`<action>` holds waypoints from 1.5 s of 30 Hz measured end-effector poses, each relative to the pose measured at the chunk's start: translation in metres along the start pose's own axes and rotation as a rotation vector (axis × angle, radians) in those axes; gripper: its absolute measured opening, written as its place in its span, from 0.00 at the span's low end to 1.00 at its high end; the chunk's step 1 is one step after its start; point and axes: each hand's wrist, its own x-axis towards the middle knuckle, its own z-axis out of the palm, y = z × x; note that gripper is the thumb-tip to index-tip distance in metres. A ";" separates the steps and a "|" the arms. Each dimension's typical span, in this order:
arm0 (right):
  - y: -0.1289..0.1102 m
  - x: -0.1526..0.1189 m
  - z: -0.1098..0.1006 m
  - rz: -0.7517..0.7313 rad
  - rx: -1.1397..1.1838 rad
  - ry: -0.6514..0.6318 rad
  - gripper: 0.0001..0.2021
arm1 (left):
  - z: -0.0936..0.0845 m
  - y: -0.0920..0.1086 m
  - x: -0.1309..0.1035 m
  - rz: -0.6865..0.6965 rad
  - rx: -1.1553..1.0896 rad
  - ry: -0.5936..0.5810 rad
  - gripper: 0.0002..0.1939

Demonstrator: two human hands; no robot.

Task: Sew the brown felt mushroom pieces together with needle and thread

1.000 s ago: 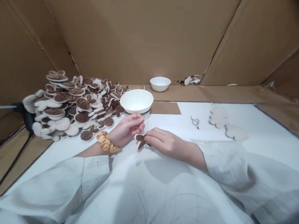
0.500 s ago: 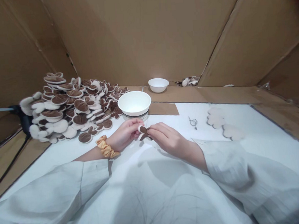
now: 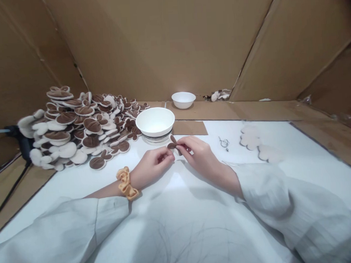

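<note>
Between the thumb and fingers of my right hand [image 3: 202, 157] is a small brown plush piece [image 3: 172, 145] with ear-like lobes. Just left of it, my left hand [image 3: 153, 164], with a yellow scrunchie [image 3: 127, 183] at its wrist, is closed with fingertips pinched together. What that pinch holds, if anything, is too small to make out. A white bowl [image 3: 155, 122] stands right behind my hands, on top of what look like stacked bowls. To the left rises a large heap of brown-and-white plush pieces [image 3: 92, 124] of a similar lobed shape.
A second white bowl [image 3: 183, 100] sits farther back on the cardboard. On the white table [image 3: 199, 225], a tangle of dark thread or wire [image 3: 224, 143] and pale lobed pieces [image 3: 250, 137] lie right. A black cable [image 3: 11, 193] runs down the left side. Cardboard walls surround the table.
The plush piece has turned in my right hand and tilted upward. My left hand has drawn down and away from it, fingers curled in. The view has shifted slightly.
</note>
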 end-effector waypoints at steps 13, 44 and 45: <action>0.000 -0.005 0.001 -0.209 -0.233 -0.270 0.10 | -0.006 0.011 -0.001 0.331 0.478 0.153 0.09; -0.002 -0.008 -0.015 -0.173 -0.185 -0.065 0.09 | 0.003 0.008 -0.010 0.337 0.417 0.064 0.10; -0.003 -0.009 -0.015 -0.192 -0.211 -0.108 0.10 | 0.002 0.008 -0.010 0.363 0.476 0.077 0.11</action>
